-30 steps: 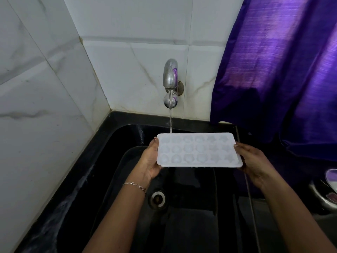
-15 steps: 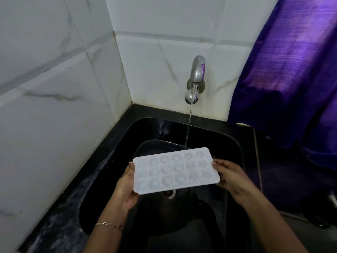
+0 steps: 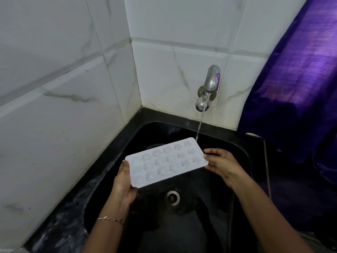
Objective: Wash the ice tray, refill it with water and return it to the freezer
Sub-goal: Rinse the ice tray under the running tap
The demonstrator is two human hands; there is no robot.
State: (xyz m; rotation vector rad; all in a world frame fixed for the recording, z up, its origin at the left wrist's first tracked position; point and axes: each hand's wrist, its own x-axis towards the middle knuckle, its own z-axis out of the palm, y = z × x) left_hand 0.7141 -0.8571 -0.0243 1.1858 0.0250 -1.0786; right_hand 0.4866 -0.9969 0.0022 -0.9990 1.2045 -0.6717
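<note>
Running water [image 3: 200, 121] is seen falling in a thin stream from a chrome wall tap [image 3: 211, 81] and meeting the far right corner of a white ice tray [image 3: 166, 162]. The tray is held in the air over a black sink [image 3: 155, 132], cavities up, above and just behind the drain [image 3: 172, 197]. It is tilted a little, and its long side runs from near left to far right. Three rows of moulded cavities are made out, rounded shapes to the left and stars to the right.

Left hand [image 3: 124, 181]: the near left short end of the tray is gripped, with the thumb laid along the upper rim and the remaining fingers hidden beneath. A thin chain bracelet [image 3: 111, 219] is worn on that wrist.

Right hand [image 3: 221, 166]: the far right short end is pinched, with the fingers [image 3: 209, 152] clamped on the rim. Which digit lies on top cannot be told. Both forearms are reached forward over the basin.

White marble-veined tiles [image 3: 63, 88] cover the corner walls. A purple curtain [image 3: 295, 79] hangs at the right, beside the tap.
</note>
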